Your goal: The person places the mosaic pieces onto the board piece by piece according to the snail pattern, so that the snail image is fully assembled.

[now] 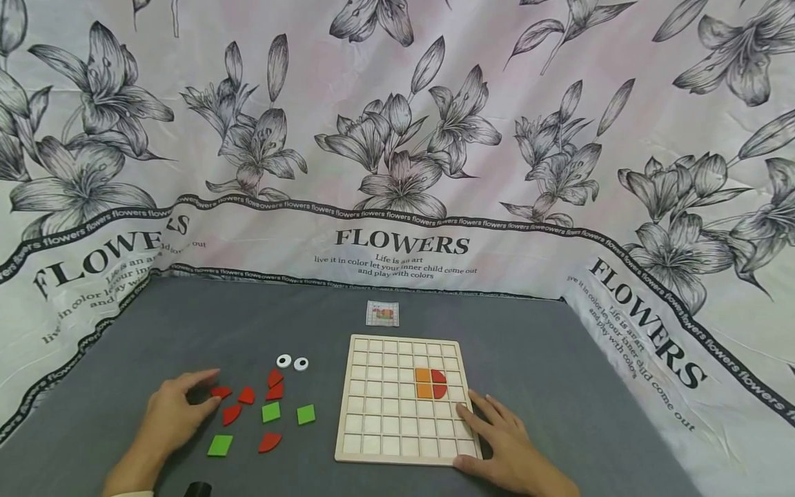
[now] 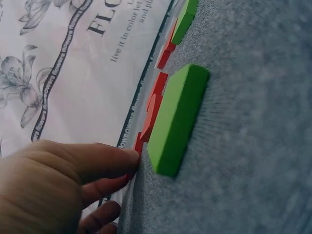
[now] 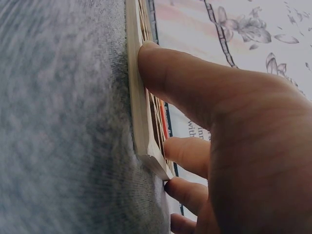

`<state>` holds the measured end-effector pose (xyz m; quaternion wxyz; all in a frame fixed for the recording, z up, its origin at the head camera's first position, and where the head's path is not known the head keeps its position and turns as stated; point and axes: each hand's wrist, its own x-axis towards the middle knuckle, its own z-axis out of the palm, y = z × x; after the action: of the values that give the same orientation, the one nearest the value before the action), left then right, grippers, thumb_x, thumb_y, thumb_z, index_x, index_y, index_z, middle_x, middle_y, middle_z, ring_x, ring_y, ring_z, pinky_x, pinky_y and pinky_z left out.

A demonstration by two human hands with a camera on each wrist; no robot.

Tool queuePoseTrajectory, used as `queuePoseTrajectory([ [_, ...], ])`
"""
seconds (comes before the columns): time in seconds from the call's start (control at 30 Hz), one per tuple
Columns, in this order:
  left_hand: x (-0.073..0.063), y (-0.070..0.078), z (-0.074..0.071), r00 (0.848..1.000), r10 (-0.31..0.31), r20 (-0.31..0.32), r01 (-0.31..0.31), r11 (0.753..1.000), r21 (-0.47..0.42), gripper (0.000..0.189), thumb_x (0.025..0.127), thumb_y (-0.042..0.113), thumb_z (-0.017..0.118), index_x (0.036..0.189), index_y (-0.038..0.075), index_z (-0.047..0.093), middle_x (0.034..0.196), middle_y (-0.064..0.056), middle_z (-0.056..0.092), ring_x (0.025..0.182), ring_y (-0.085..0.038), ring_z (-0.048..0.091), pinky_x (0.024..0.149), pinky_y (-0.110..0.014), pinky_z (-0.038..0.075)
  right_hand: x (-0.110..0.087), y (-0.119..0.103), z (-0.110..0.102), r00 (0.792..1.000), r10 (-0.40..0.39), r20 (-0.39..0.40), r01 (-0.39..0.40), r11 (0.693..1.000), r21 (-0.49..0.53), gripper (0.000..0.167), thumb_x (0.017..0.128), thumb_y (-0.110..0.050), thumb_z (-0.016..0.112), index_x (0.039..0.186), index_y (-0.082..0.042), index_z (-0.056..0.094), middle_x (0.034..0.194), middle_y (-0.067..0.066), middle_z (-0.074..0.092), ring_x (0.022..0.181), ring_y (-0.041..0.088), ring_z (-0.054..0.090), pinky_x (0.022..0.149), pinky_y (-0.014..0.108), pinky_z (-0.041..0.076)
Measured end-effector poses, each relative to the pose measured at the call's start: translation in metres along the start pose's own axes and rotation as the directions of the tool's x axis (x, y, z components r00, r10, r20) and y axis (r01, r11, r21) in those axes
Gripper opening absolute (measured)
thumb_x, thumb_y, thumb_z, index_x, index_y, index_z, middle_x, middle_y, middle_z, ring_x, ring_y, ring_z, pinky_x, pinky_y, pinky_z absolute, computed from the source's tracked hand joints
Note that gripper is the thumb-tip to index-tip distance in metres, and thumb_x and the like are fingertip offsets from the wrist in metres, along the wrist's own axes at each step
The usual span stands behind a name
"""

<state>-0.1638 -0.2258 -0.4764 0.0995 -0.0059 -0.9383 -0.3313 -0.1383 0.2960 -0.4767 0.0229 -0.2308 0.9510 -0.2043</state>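
Observation:
In the head view, my left hand is at the left group of pieces, pinching a red quarter-circle piece between thumb and finger. In the left wrist view the thumb covers much of that piece, and a thick green square lies just beside. My right hand rests on the right edge of a wooden grid board, thumb at the near corner and a fingertip on top. Set in the board are two orange squares and, against them, two red quarter-circles forming a half-disc.
More red pieces and green squares lie loose between the left hand and board. Two white eye discs sit behind them. A small picture card lies beyond the board. A black object shows at the near edge. Flower-printed cloth surrounds the grey table.

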Motion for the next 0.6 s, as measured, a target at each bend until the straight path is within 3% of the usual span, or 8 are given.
queuePoseTrajectory([
  [0.13,0.0003,0.0028,0.0029,1.000,0.019,-0.012,-0.018,0.999,0.041,0.051,0.075,0.020,0.084,0.116,-0.002,0.066,0.084,-0.004,0.061,0.080,-0.029,0.056,0.071,-0.053,0.044,0.0002,0.0001,-0.0003,1.000,0.007,0.008,-0.007,1.000,0.009,0.079,0.085,-0.060,0.063,0.145,-0.012,0.046,0.152,0.015,0.031,0.136,0.045,0.024,0.096,0.071,0.021],
  [0.23,0.0004,0.0045,0.0037,1.000,-0.003,0.013,0.003,0.998,0.065,0.057,0.074,0.031,0.084,0.118,-0.002,0.066,0.082,0.001,0.056,0.077,-0.023,0.052,0.068,-0.050,0.043,-0.0001,0.0002,-0.0005,1.000,0.008,0.014,-0.008,1.000,0.011,0.079,0.085,-0.059,0.063,0.145,-0.012,0.046,0.152,0.015,0.031,0.136,0.045,0.024,0.096,0.071,0.021],
  [0.6,-0.0004,0.0020,0.0031,0.997,-0.010,0.079,0.005,0.998,0.060,0.047,0.079,0.028,0.080,0.113,-0.001,0.069,0.092,-0.007,0.055,0.090,-0.032,0.049,0.077,-0.055,0.039,0.0003,0.0016,0.0016,0.999,0.032,0.012,-0.032,0.999,0.028,0.081,0.083,-0.062,0.063,0.145,-0.013,0.046,0.153,0.013,0.030,0.137,0.042,0.022,0.097,0.070,0.019],
])
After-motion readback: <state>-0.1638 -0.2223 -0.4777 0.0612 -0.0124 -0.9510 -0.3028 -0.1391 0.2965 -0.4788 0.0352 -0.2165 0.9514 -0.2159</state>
